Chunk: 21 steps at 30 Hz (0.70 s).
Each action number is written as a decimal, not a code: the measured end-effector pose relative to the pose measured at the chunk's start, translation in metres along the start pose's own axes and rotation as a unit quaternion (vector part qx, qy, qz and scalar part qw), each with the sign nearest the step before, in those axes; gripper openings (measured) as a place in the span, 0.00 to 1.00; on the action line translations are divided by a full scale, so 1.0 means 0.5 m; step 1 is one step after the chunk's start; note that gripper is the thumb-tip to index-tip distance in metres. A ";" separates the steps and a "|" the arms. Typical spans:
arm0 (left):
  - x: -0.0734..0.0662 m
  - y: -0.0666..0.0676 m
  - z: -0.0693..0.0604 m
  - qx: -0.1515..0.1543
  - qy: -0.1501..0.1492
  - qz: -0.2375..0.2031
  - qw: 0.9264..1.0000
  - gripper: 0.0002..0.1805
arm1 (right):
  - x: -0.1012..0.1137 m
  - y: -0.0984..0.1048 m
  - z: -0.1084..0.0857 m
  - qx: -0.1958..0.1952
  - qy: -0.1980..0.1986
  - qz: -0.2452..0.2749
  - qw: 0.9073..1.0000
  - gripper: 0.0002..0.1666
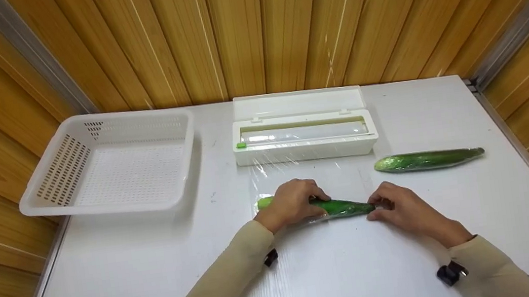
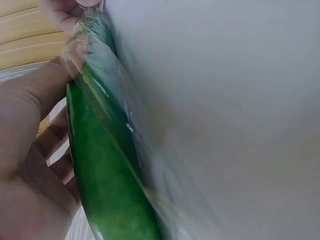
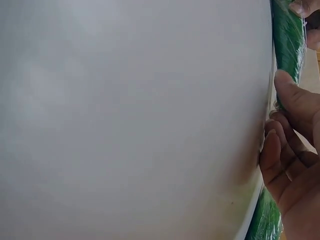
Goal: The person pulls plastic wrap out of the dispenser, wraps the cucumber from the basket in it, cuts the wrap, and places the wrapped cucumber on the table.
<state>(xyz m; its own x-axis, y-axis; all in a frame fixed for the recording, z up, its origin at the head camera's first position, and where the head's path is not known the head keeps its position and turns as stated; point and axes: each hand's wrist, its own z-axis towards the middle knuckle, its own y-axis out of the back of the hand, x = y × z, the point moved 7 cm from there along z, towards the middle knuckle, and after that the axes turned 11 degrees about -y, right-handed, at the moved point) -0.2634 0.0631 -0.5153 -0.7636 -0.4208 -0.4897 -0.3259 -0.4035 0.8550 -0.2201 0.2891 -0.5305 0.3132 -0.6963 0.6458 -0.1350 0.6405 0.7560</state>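
A green cucumber lies on the table, part-covered by clear cling film. My left hand holds it from above around its middle, with the thumb on the near side. At the narrow right end, my right hand pinches the film-covered tip between thumb and fingers. In the right wrist view the thumb rests on that tip, the fingers curled below. Behind the hands stands a white cling film dispenser, lid raised, its film running down toward the cucumber.
A second cucumber, wrapped in film, lies at the right. A white perforated basket stands at the left, with nothing in it. Wood-look panels border the white table at the back and sides.
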 end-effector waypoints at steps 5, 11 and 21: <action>-0.001 0.000 0.000 0.003 -0.006 0.007 1.000 0.17 | 0.008 -0.001 0.004 0.000 0.004 -0.008 1.000 0.11; -0.002 -0.001 -0.002 -0.005 -0.002 -0.001 1.000 0.16 | 0.008 -0.003 0.010 0.013 -0.025 -0.035 0.999 0.10; -0.001 -0.001 -0.005 -0.013 -0.002 -0.007 1.000 0.17 | -0.003 -0.008 0.013 0.005 -0.049 -0.017 0.999 0.13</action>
<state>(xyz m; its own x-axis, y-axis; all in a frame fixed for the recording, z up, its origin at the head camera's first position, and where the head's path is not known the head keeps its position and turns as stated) -0.2615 0.0616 -0.5161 -0.7617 -0.4118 -0.5002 -0.3217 -0.4297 0.8437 -0.2260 0.2855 -0.5339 0.2238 -0.7470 0.6260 -0.1354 0.6122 0.7790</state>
